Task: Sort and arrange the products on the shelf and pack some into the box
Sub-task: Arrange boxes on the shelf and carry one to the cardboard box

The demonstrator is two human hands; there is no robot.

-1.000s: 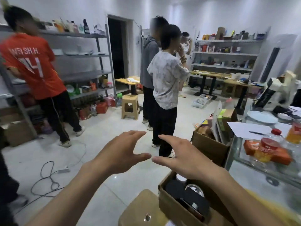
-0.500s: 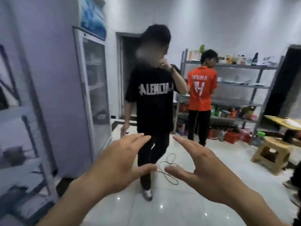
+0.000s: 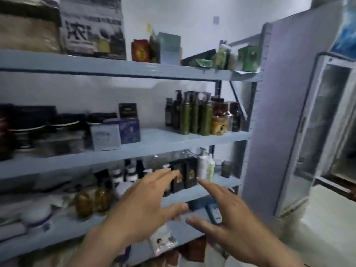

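**Mia:** What does the shelf [image 3: 159,139] look like?

**Ben:** It is pale blue with flat boards, and it is full of stuff. It fills the picture from 9 o'clock over to 2 o'clock.

**Mia:** Where are the hands?

**Ben:** Down at 6 o'clock. The left hand [image 3: 142,207] and the right hand [image 3: 231,214] are both wide open. The fingers are straight and spread out, and they hold nothing.

**Mia:** What are they close to?

**Ben:** Two black boxes [image 3: 190,174] with a gold mark on the front. They stand side by side on the third board, at 12 o'clock from the hands. The left fingertips cover part of the left box. I cannot tell if they touch it.

**Mia:** What is next to the boxes?

**Ben:** A white pump bottle [image 3: 202,164], at 3 o'clock from them. Tall green bottles [image 3: 194,116] stand one board up, at 12 o'clock. Brown jars [image 3: 90,199] sit far over at 9 o'clock.

**Mia:** Can you read any words?

**Ben:** Not really. A big box [image 3: 94,29] at 11 o'clock on the top board has one large dark sign on it, but it is too blurry to read. A blue box [image 3: 130,130] and a pale grey box [image 3: 106,136] on the middle board have tiny print that is smeared too.

**Mia:** And at 3 o'clock?

**Ben:** A tall fridge [image 3: 316,132] with a glass door stands beside the shelf.
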